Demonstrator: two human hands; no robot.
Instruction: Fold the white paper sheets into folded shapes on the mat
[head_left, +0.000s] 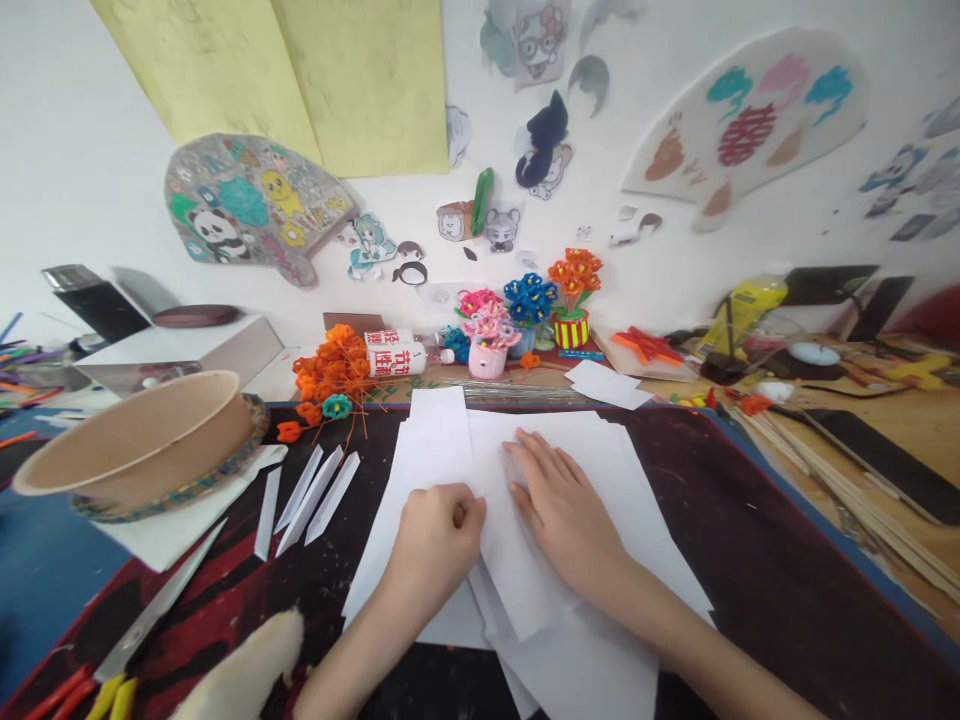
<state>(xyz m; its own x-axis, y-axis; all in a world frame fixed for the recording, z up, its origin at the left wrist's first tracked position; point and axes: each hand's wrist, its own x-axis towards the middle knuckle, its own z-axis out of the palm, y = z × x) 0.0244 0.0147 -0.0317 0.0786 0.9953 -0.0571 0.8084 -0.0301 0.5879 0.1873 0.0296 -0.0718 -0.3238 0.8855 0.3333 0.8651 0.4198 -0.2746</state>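
Several white paper sheets (622,480) lie stacked and overlapping on the dark mat in front of me. My left hand (442,530) is closed, fingers curled and thumb against the forefinger, at the edge of a white paper strip (439,430); it appears to pinch the paper, though the grip itself is partly hidden. My right hand (559,500) lies open, fingers stretched out, on a folded sheet (517,580) that slants down between both hands. To the left of the stack rest several narrow folded paper strips (309,505).
Scissors (161,610) with red and yellow handles lie at the lower left, near a beige bowl (142,440). Orange craft flowers (334,370) and small flower pots (487,360) stand along the back. Wooden sticks (847,490) and a black phone (885,460) are at the right.
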